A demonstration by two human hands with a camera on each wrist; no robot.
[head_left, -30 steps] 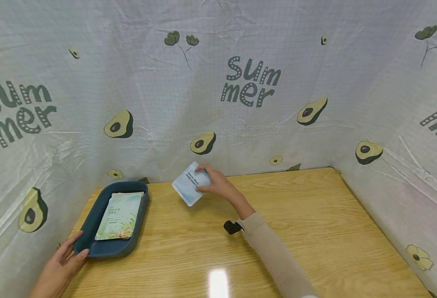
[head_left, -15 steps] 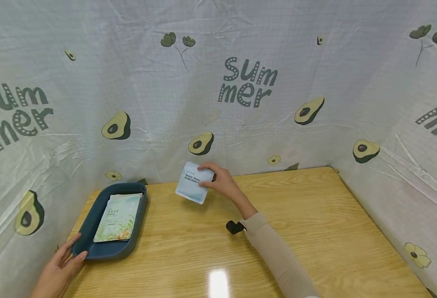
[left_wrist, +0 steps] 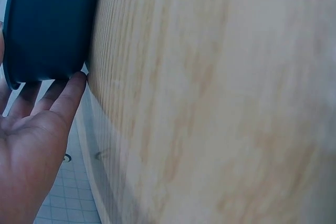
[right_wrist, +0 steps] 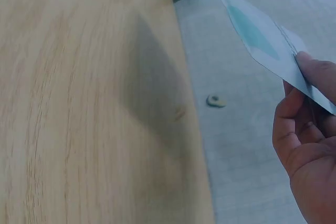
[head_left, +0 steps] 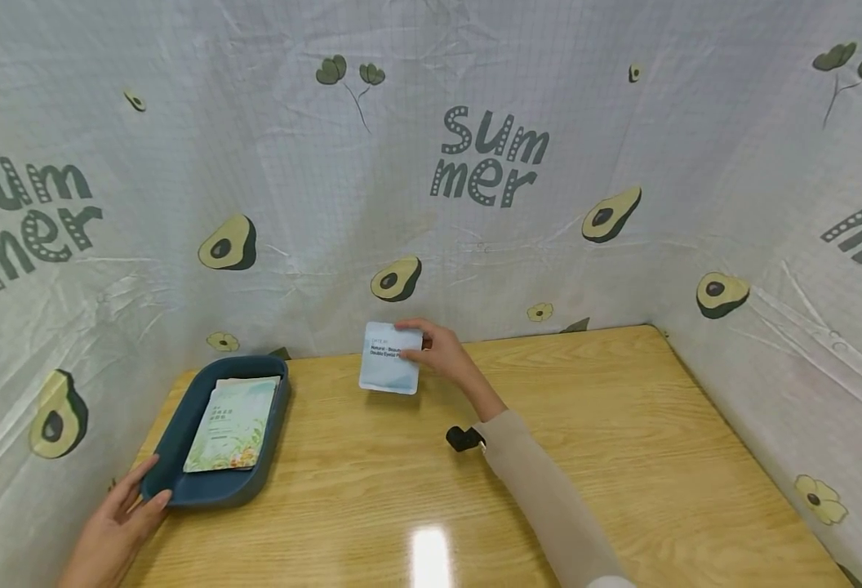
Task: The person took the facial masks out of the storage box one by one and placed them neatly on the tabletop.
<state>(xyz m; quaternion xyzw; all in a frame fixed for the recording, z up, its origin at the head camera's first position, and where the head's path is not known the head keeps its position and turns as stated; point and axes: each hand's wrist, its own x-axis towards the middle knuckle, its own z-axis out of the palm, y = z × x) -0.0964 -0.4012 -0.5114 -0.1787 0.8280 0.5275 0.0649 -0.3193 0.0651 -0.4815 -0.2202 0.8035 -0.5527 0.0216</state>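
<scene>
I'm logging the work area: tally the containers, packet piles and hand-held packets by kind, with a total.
Dark blue tray: 1
Packet pile in the tray: 1 (single packets cannot be counted)
Light blue packet in the right hand: 1
Total: 3

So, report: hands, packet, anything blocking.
Right hand pinches pale blue packet, lifted off table. Left hand touches blue tray, near-left corner. No obstruction visible between packet and tray.

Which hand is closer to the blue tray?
Left. The left hand holds the near left corner of the blue tray. The right hand is away to its right, holding a pale blue packet.
</scene>
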